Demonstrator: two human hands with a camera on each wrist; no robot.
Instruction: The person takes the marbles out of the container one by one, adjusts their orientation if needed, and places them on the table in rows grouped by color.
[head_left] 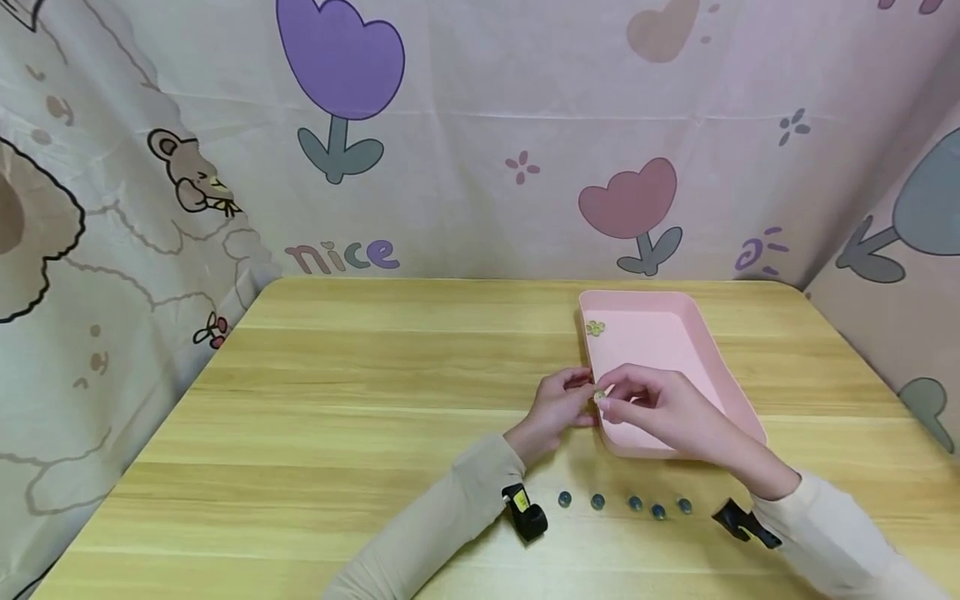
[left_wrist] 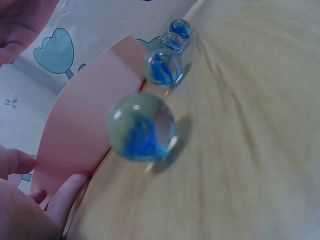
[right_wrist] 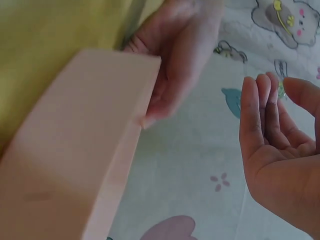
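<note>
Backdrop: pale printed cloth (head_left: 465, 200) around the back and sides, tulips, a bear, the word "nice". Wood-grain worktop (head_left: 337, 400) in front of it

Pink tray (head_left: 660, 350) sits right of centre on the worktop, long sides running front to back

Both arms in pale sleeves (head_left: 427, 525), reaching in from the front edge

Right hand (head_left: 667, 408) is above the near left part of the tray, pinching a small gold piece between thumb and fingertips; the right wrist view shows its other fingers lying close together, lightly bent

Left hand (head_left: 553, 412) grips the tray's left wall, thumb toward the front, just beside the right hand's fingertips

Black device (head_left: 527, 515) at the left wrist, another at the right

Five clear marbles (head_left: 635, 504) with blue swirls in a loose row on the worktop, in front of the tray and apart from it

Flower-shaped piece (head_left: 595, 328), gold-green, by the tray's left wall near the far corner; can't tell if fixed or loose. Gold piece (head_left: 599, 397) in the pinch is right at the left rim, partly hidden by fingers
</note>
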